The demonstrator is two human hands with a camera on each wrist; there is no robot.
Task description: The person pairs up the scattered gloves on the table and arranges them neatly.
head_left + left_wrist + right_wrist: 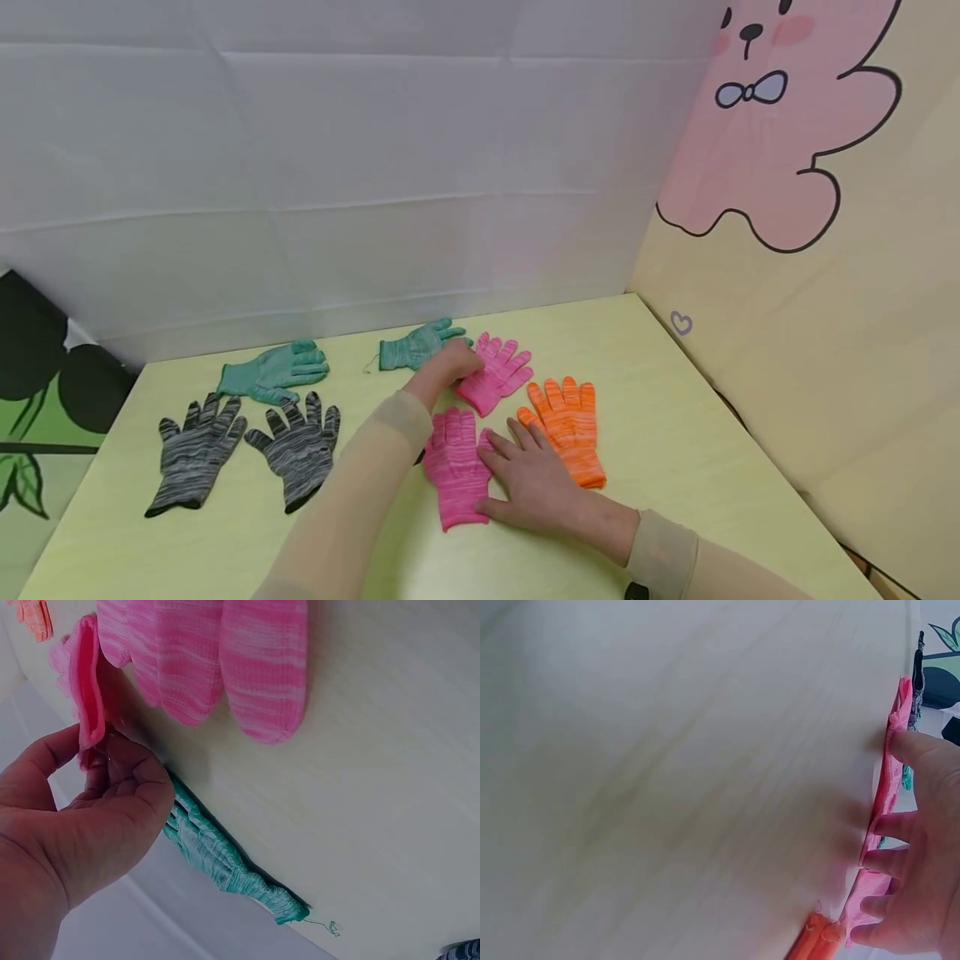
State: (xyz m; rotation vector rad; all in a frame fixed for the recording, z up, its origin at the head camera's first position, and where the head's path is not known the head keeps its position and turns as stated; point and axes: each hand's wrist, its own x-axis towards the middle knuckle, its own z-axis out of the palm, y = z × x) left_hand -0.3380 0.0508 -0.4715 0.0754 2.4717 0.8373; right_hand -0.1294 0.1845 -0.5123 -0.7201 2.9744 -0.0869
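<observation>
My left hand (pixel 452 364) pinches the cuff edge of the far pink glove (pixel 501 373) between thumb and fingers. In the left wrist view that pink cuff (pixel 90 690) is lifted, its opening visible. Nearer to me lies a second pink glove (pixel 456 475), flat with fingers pointing away. Along its right edge rests my right hand (pixel 532 483), fingers spread and fairly straight, touching the fabric. An orange glove (pixel 576 429) lies just beyond the right hand. Behind the left hand is a green glove (pixel 412 348), its finger side partly hidden by that hand.
Another green glove (pixel 277 372) lies at the back left. Two black-and-grey gloves (pixel 198 454) are in front of it, one partly covered by the left sleeve (pixel 352 492). A white cloth wall (pixel 337 167) stands behind the pale yellow table (pixel 652 375).
</observation>
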